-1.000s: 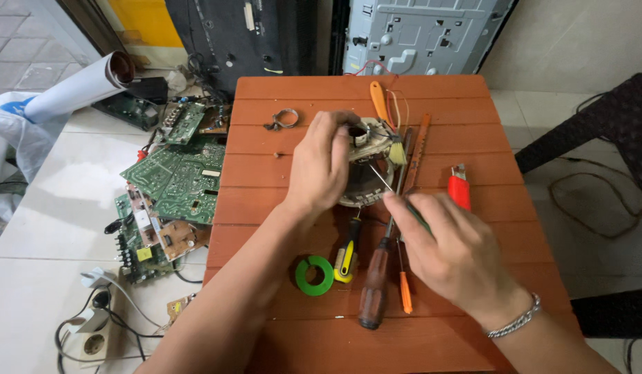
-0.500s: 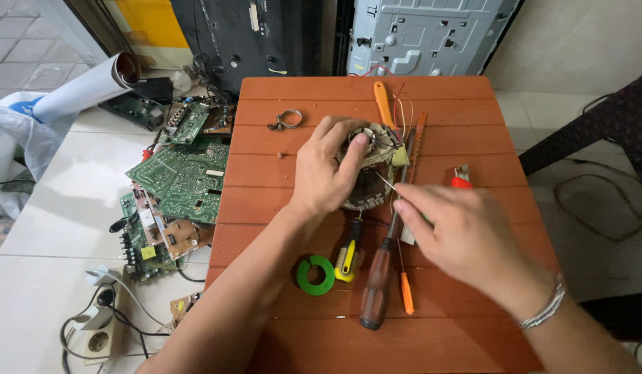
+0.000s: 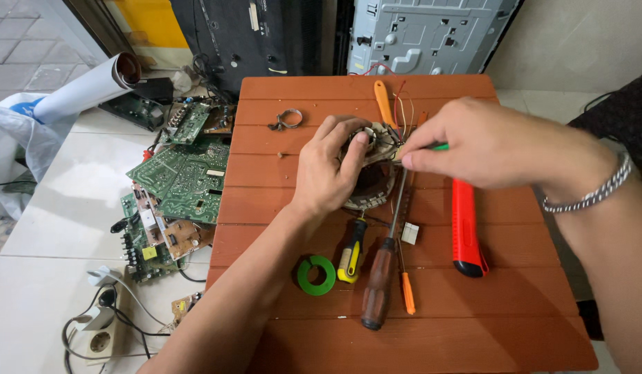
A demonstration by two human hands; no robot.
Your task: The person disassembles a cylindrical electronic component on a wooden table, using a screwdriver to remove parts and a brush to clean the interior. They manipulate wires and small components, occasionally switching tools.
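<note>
My left hand [image 3: 331,166] grips a round wound motor part [image 3: 368,187] with loose wires, holding it on the red-brown wooden table [image 3: 404,325]. My right hand [image 3: 487,142] is pinched around a thin tool with a green handle [image 3: 440,146], its tip at the top of the motor part. A silver bracelet [image 3: 591,187] circles my right wrist. Just below the part lie a brown-handled screwdriver [image 3: 380,284], a yellow-and-black tool [image 3: 350,253] and a small orange screwdriver [image 3: 407,292].
A red utility knife [image 3: 465,225] and a green tape roll [image 3: 316,275] lie on the table, with an orange-handled tool [image 3: 383,100] and a metal clamp [image 3: 285,120] farther back. Green circuit boards [image 3: 179,187] are piled on the white floor at left, beside a power strip [image 3: 99,332].
My right hand has risen from the tools at the lower right to the top of the motor part, now holding the green-handled tool. The red knife is uncovered. The view has shifted closer.
</note>
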